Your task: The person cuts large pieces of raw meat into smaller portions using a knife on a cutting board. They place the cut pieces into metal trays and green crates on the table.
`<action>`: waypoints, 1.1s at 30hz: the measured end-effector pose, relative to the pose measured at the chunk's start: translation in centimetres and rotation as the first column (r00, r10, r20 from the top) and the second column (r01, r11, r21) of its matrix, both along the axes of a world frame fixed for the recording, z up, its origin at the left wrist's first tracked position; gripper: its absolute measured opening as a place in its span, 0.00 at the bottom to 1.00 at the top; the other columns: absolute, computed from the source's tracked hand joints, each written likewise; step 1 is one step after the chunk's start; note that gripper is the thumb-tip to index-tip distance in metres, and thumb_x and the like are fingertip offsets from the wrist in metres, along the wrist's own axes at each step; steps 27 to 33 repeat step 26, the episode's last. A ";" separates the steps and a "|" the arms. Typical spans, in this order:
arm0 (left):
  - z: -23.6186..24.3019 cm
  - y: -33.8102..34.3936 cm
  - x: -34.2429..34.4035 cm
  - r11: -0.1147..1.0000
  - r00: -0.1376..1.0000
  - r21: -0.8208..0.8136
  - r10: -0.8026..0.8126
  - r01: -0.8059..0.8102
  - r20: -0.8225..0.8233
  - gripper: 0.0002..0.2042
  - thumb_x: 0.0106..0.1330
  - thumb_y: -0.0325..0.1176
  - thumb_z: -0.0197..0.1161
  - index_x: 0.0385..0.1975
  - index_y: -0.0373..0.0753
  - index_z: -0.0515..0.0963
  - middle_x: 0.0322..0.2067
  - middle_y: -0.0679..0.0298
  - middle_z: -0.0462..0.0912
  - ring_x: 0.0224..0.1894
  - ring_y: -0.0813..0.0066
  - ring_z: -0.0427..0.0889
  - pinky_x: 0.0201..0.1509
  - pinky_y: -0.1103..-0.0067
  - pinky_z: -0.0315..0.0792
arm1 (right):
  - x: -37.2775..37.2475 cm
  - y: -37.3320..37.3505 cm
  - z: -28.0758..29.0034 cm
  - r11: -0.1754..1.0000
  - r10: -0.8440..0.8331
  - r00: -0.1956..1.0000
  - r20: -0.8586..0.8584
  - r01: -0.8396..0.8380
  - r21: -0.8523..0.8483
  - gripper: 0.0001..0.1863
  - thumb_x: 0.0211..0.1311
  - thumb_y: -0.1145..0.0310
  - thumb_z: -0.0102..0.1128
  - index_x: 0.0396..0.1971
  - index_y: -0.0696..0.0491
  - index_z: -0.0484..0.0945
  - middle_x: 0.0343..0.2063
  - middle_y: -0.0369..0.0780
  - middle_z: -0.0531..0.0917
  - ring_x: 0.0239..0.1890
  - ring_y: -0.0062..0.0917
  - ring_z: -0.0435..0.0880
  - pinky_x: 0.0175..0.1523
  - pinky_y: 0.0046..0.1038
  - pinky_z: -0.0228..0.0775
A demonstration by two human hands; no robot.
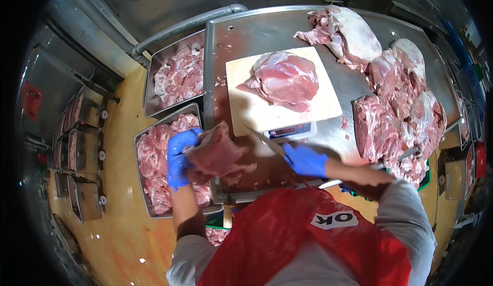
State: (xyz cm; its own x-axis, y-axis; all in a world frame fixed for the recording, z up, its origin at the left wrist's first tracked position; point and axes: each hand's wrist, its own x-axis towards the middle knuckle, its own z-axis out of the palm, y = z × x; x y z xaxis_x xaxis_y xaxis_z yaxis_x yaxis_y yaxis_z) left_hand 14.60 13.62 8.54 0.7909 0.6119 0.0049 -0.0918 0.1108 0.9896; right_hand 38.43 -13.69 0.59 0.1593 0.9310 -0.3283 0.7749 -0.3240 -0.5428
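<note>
My left hand (178,158), in a blue glove, grips a ragged piece of raw meat (218,150) at the table's left edge, beside a metal tub of meat pieces (139,170). The fingers are wrapped round the meat's left side and partly hidden. My right hand (306,160), also gloved in blue, is closed on a knife (267,141) whose blade slants up and left toward the near edge of a white cutting board (239,112). A large rounded piece of raw meat (287,78) lies on that board. The board rests on a scale (309,131) with a small display.
Several big cuts of raw meat (393,85) lie along the right of the metal table (218,37). Another full metal tub (149,98) stands at the far left, near a pipe rail (179,27). Wheeled racks with trays (84,155) stand farther left on the yellowish floor (120,183).
</note>
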 end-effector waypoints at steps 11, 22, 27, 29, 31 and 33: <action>15.7 24.7 -1.8 0.765 0.942 0.622 0.311 -0.167 -0.130 0.15 0.53 0.31 0.63 0.42 0.38 0.78 0.40 0.61 0.80 0.45 0.70 0.79 0.52 0.74 0.72 | 3.5 -11.3 1.8 0.683 -0.600 0.650 -0.466 0.720 0.125 0.12 0.72 0.61 0.49 0.35 0.55 0.66 0.14 0.36 0.72 0.13 0.19 0.71 0.19 0.25 0.64; 0.1 12.9 29.2 0.455 0.844 0.730 -0.099 0.510 -0.528 0.25 0.64 0.40 0.62 0.59 0.38 0.69 0.55 0.55 0.76 0.57 0.62 0.75 0.62 0.72 0.67 | 4.3 -15.3 0.4 0.455 -0.675 0.439 -0.593 0.880 0.133 0.11 0.73 0.61 0.48 0.36 0.54 0.66 0.18 0.32 0.70 0.17 0.15 0.68 0.21 0.21 0.64; -0.2 8.9 34.1 0.373 0.714 0.624 -0.189 0.687 -0.674 0.25 0.63 0.44 0.62 0.58 0.39 0.72 0.53 0.52 0.78 0.55 0.59 0.77 0.62 0.72 0.67 | 4.6 -19.4 -2.5 0.349 -0.692 0.419 -0.588 0.907 0.237 0.09 0.73 0.62 0.48 0.40 0.53 0.68 0.19 0.34 0.71 0.18 0.16 0.70 0.22 0.21 0.66; -0.2 8.9 34.1 0.373 0.714 0.624 -0.189 0.687 -0.674 0.25 0.63 0.44 0.62 0.58 0.39 0.72 0.53 0.52 0.78 0.55 0.59 0.77 0.62 0.72 0.67 | 4.6 -19.4 -2.5 0.349 -0.692 0.419 -0.588 0.907 0.237 0.09 0.73 0.62 0.48 0.40 0.53 0.68 0.19 0.34 0.71 0.18 0.16 0.70 0.22 0.21 0.66; -0.2 8.9 34.1 0.373 0.714 0.624 -0.189 0.687 -0.674 0.25 0.63 0.44 0.62 0.58 0.39 0.72 0.53 0.52 0.78 0.55 0.59 0.77 0.62 0.72 0.67 | 4.6 -19.4 -2.5 0.349 -0.692 0.419 -0.588 0.907 0.237 0.09 0.73 0.62 0.48 0.40 0.53 0.68 0.19 0.34 0.71 0.18 0.16 0.70 0.22 0.21 0.66; -0.2 8.9 34.1 0.373 0.714 0.624 -0.189 0.687 -0.674 0.25 0.63 0.44 0.62 0.58 0.39 0.72 0.53 0.52 0.78 0.55 0.59 0.77 0.62 0.72 0.67 | 4.6 -19.4 -2.5 0.349 -0.692 0.419 -0.588 0.907 0.237 0.09 0.73 0.62 0.48 0.40 0.53 0.68 0.19 0.34 0.71 0.18 0.16 0.70 0.22 0.21 0.66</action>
